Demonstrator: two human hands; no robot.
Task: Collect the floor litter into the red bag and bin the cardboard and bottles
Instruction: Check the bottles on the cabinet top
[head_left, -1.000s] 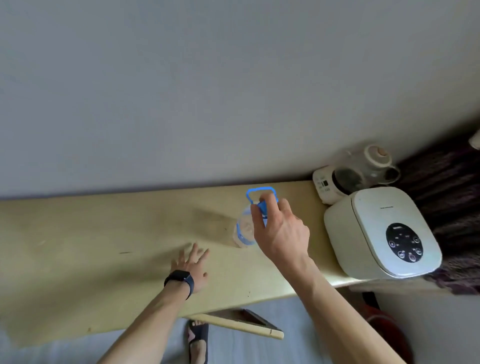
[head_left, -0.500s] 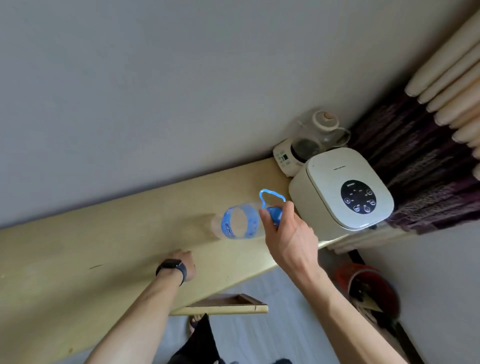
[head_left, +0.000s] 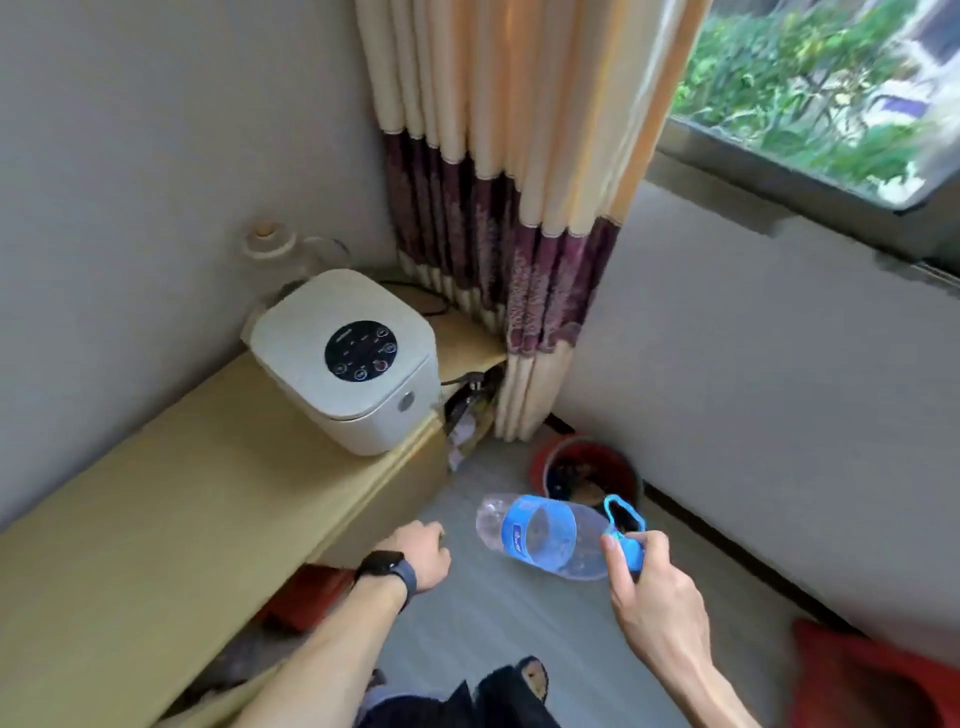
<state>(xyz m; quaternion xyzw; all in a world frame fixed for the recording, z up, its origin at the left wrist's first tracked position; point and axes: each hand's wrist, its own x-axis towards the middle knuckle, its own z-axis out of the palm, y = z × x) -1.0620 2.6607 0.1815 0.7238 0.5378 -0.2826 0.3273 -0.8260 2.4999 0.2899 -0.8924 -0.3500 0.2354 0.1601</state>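
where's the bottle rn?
Head view, lower centre-right: the bottle lies sideways in the right hand, which grips its blue cap, just this side of the red bin.

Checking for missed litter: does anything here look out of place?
Yes: crumpled packaging is stuffed into the gap between the table end and the curtain. It looks like stray litter.

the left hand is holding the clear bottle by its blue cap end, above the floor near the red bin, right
Not quite. The head view shows the right hand gripping the clear bottle by its blue cap end, above the floor near the red bin. The left hand is by the table, away from the bottle.
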